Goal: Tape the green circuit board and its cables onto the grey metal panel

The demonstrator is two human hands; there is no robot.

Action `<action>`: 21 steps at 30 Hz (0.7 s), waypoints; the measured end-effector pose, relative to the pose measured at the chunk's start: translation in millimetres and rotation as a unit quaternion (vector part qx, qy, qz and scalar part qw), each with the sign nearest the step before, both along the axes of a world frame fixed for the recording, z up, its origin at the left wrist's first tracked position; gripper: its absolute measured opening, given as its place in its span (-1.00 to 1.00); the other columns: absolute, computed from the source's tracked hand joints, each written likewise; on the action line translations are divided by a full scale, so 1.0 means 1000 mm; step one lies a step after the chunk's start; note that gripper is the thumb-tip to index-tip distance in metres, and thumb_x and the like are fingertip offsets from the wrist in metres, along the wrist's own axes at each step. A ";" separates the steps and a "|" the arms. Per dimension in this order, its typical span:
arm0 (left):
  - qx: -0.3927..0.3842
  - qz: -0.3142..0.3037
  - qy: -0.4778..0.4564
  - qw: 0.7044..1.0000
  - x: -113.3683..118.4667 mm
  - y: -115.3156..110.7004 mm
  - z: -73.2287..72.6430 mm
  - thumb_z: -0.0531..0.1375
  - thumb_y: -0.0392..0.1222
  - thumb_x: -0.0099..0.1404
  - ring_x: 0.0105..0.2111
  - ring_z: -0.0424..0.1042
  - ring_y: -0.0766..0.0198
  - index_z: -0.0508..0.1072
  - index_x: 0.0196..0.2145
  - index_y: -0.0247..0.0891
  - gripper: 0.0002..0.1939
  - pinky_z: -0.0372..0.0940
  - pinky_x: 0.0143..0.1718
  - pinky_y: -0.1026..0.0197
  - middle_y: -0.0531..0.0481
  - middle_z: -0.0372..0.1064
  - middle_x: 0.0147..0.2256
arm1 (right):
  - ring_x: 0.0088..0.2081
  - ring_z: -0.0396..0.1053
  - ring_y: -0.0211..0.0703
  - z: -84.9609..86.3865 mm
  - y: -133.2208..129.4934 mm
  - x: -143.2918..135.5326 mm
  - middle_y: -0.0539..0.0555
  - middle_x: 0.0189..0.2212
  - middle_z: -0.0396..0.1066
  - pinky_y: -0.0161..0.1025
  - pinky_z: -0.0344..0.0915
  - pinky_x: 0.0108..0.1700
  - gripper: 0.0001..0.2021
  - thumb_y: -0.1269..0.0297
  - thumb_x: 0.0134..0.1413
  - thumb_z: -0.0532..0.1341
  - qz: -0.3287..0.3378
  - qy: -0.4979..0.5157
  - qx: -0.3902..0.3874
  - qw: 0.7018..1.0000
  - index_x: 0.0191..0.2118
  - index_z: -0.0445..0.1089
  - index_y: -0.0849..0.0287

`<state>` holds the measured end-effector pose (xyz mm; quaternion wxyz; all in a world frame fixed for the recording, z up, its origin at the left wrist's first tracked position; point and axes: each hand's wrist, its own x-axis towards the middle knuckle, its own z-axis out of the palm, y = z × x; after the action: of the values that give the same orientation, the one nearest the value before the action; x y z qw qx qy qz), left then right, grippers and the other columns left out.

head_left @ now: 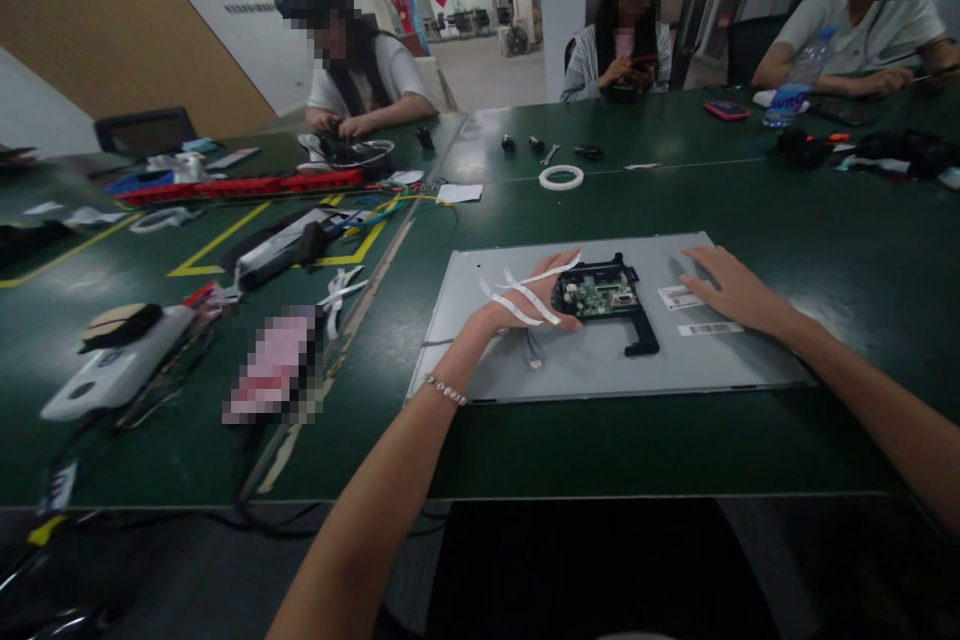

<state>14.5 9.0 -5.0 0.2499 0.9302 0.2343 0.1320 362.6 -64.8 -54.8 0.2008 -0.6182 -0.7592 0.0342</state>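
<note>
A flat grey panel (585, 365) lies on the green table in front of me. On its middle sits a black frame (642, 328) around a green circuit board (600, 296). My left hand (529, 298) is at the left end of the frame, touching it or just beside it, with white strips of tape across its back and fingers apart. Its fingertips are partly hidden. My right hand (724, 285) rests with spread fingers on the panel's right part, near two white labels (709, 328). A short grey cable (533, 350) lies below my left hand.
A white tape roll (561, 178) lies beyond the panel. At the left are a pink device (274, 360), a white device (124, 360) and cables. A water bottle (799, 80) stands back right. Several people sit across the green table (675, 450).
</note>
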 end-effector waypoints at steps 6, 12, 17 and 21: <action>0.016 -0.005 -0.003 1.000 -0.003 0.005 -0.007 0.33 -0.02 0.01 0.34 -0.26 -0.04 -0.23 0.34 -0.15 0.10 -0.07 0.29 -0.22 -0.19 -0.26 0.33 | 0.28 -0.01 0.14 -0.003 0.000 -0.001 0.30 0.23 0.10 0.12 -0.11 0.30 -0.32 -0.10 0.23 -0.12 -0.006 -0.044 -0.005 0.999 0.27 0.13 0.31; 0.013 0.007 0.003 1.000 -0.003 0.003 -0.001 0.34 -0.08 0.00 0.33 -0.23 -0.08 -0.24 0.33 -0.08 0.10 -0.05 0.27 -0.28 -0.19 -0.19 0.32 | 0.27 0.01 0.15 -0.007 0.003 0.000 0.29 0.23 0.09 0.14 -0.10 0.30 -0.32 -0.11 0.22 -0.11 -0.005 -0.065 0.001 0.998 0.28 0.12 0.29; 0.002 0.001 0.004 1.000 -0.008 0.001 0.004 0.34 -0.05 0.01 0.33 -0.17 -0.07 -0.19 0.33 -0.10 0.07 0.01 0.25 -0.24 -0.18 -0.19 0.32 | 0.27 -0.01 0.19 -0.007 0.003 -0.004 0.25 0.23 0.09 0.17 -0.04 0.27 -0.34 -0.11 0.22 -0.11 -0.013 -0.072 0.005 0.997 0.27 0.14 0.23; 0.012 0.009 0.019 1.000 -0.008 0.000 0.004 0.36 -0.02 -0.03 0.33 -0.22 -0.11 -0.12 0.32 -0.09 0.07 -0.02 0.24 -0.26 -0.19 -0.17 0.31 | 0.26 0.01 0.19 -0.008 0.003 -0.005 0.25 0.22 0.11 0.19 -0.02 0.25 -0.36 -0.08 0.22 -0.09 -0.001 -0.073 0.004 0.997 0.27 0.14 0.22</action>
<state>6.8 8.5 -0.7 0.2326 0.9333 0.2462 0.1196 358.0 -61.7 -63.0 0.1471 -0.6193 -0.7711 -0.0143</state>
